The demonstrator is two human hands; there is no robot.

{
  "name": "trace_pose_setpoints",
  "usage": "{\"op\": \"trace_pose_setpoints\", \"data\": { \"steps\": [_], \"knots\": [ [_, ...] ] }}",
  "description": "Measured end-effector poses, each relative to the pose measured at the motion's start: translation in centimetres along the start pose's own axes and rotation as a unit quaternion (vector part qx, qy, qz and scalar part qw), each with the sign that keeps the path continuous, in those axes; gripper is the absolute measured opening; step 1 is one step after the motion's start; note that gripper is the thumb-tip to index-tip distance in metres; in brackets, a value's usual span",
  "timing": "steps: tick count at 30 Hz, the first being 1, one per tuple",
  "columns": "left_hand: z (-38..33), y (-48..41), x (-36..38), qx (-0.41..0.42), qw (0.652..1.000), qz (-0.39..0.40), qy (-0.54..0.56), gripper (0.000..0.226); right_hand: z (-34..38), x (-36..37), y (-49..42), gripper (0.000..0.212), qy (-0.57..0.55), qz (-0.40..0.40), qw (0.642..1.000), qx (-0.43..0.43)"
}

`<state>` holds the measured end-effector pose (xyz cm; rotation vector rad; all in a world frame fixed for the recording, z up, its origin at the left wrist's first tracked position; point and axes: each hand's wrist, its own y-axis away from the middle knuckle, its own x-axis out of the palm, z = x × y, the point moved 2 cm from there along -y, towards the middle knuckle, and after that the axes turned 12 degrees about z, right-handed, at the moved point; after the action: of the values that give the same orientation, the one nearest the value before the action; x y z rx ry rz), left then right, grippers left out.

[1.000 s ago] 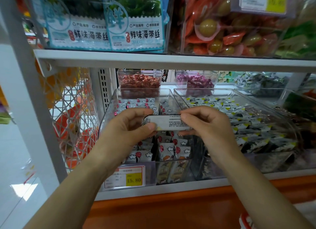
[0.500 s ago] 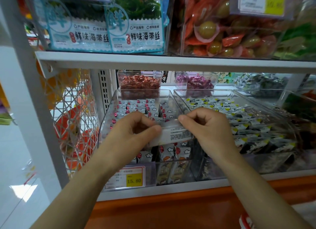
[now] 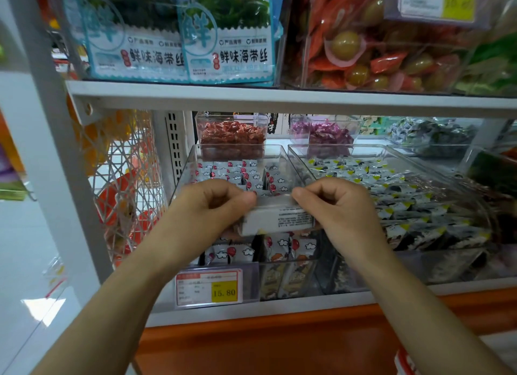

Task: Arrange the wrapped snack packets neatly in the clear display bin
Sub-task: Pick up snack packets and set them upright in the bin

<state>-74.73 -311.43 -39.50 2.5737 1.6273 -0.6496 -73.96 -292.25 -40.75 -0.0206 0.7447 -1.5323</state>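
A white wrapped snack packet (image 3: 277, 220) with small black print is held lengthwise between both hands, just above the front half of the clear display bin (image 3: 193, 162). My left hand (image 3: 212, 206) pinches its left end and my right hand (image 3: 335, 206) pinches its right end, fingers curled. Inside the bin stand rows of white packets (image 3: 237, 173) printed with red balloons and clouds; more of them (image 3: 279, 246) show below my hands.
A second clear bin (image 3: 349, 151) of black-and-yellow packets sits right beside it. A yellow price tag (image 3: 223, 290) hangs on the bin's front. The upper shelf edge (image 3: 279, 97) runs close overhead. Small tubs of red (image 3: 232, 134) and purple (image 3: 330, 134) sweets stand behind.
Both hands have lowered the white packet toward the front of the bin and tilted it forward. My grip on it has stayed the same.
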Motion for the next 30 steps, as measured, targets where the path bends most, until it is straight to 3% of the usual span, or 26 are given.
{"op": "trace_pose_setpoints", "data": {
  "steps": [3,7,10,16,20,22,26,30],
  "knots": [
    [0.3,-0.1,0.1,-0.006,1.000,0.025,-0.016,0.026,0.2,-0.3,-0.1,0.019,-0.027,0.011,1.000,0.005],
    [0.4,-0.2,0.0,0.015,1.000,-0.014,-0.018,0.026,0.4,-1.3,-0.4,0.015,-0.066,0.136,0.988,0.042],
    [0.2,-0.2,0.2,0.029,1.000,-0.007,-0.004,0.026,0.2,-2.0,-0.9,0.013,-0.062,0.168,0.983,0.049],
    [0.2,-0.4,0.3,0.035,0.999,-0.021,-0.014,0.020,-0.1,-2.1,-1.1,0.017,-0.090,0.171,0.981,0.030],
    [0.5,-0.2,0.2,0.022,0.998,0.003,-0.058,0.033,-0.7,-1.7,-1.0,0.015,-0.065,0.118,0.990,0.030],
    [0.7,-0.2,0.2,0.020,0.997,0.001,-0.069,0.028,-0.8,-1.5,-0.8,0.015,-0.070,0.094,0.993,0.030],
    [1.1,-0.6,0.0,0.012,0.998,-0.048,-0.034,0.020,-0.2,-0.3,-0.3,0.034,-0.129,0.079,0.988,0.024],
    [1.4,-0.9,0.2,0.025,0.996,-0.082,-0.012,0.022,0.0,0.8,-0.6,0.040,-0.014,0.085,0.996,0.004]
  ]
}}
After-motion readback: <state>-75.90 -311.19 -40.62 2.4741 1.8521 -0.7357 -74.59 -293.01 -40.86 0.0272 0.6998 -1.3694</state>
